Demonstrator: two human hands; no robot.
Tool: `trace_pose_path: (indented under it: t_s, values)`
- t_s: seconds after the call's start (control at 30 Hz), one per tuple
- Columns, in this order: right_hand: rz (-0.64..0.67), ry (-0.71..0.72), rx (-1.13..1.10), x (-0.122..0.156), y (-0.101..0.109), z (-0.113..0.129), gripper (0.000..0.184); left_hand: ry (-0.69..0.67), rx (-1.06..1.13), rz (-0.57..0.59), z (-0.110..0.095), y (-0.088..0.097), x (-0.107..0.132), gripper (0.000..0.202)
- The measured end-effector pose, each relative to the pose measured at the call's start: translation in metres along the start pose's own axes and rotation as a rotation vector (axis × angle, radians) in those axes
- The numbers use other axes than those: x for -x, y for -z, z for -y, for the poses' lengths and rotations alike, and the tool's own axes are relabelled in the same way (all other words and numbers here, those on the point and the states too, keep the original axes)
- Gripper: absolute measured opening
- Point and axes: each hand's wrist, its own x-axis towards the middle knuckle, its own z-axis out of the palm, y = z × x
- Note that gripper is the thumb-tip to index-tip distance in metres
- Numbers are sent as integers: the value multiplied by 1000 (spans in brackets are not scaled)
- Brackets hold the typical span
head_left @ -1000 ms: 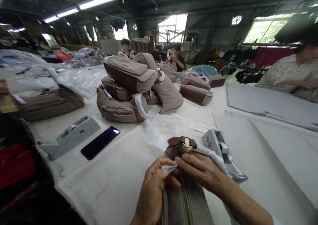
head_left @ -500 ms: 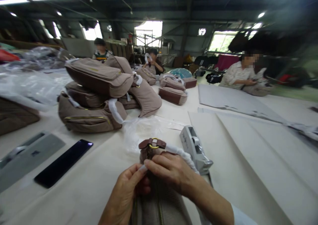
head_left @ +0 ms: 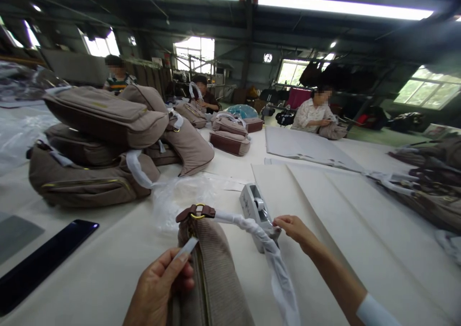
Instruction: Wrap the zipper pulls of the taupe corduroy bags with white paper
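Note:
A taupe bag [head_left: 219, 263] with a brass zipper lies before me. At its top is a brown leather tab with a gold ring [head_left: 198, 211], and a strap wrapped in white paper [head_left: 248, 226] curves off to the right. Between thumb and fingers, my left hand [head_left: 158, 283] pinches a small white-wrapped zipper pull [head_left: 189, 246] close to the bag's upper end. Over at the grey tape dispenser [head_left: 255, 208], my right hand [head_left: 295, 230] has its fingertips closed on the tape's end by the cutter.
Several similar bags [head_left: 97, 172] are piled at left, near a dark phone [head_left: 46, 263]. Crumpled clear plastic [head_left: 173, 196] lies behind my bag. White sheets [head_left: 324, 211] cover the right side. Three people [head_left: 311, 114] sit across the table; more bags [head_left: 439, 172] lie far right.
My right hand has left the bag's top and moved right to the tape dispenser. My left hand keeps its pinch on the zipper pull. The view has turned to the right.

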Motion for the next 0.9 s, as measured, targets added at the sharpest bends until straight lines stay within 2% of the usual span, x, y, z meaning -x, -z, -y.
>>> trace_pose_path:
  t_s: [0.1, 0.23, 0.3, 0.4, 0.53, 0.63, 0.7, 0.8, 0.9]
  values:
    - [65, -82, -99, 5, -3, 5, 37, 18, 13, -4, -1, -1, 0, 44]
    - [38, -117, -190, 21, 4, 13, 37, 12, 21, -25, -2, 0, 1, 43]
    - [26, -107, -237, 34, 8, 10, 37, 15, 24, -29, -2, 1, 2, 43]
    - [37, -170, -359, 52, 7, -1, 36, 5, 34, -28, -1, 1, 2, 43]
    - [27, -255, -446, 53, -13, -25, 35, 3, 42, -52, -1, -3, 3, 44]
    - [-59, -280, -423, 46, -37, -45, 32, -2, 40, -57, -1, -5, 4, 45]
    - [-104, -291, -382, 47, -45, -57, 34, -13, 32, -65, 1, -5, 5, 45]
    - [-202, -223, -347, 62, -34, -56, 37, -45, 7, -44, 5, -4, 7, 42]
    - [-327, -73, -358, 83, -5, -19, 44, -121, -35, 15, 8, -6, 10, 36]
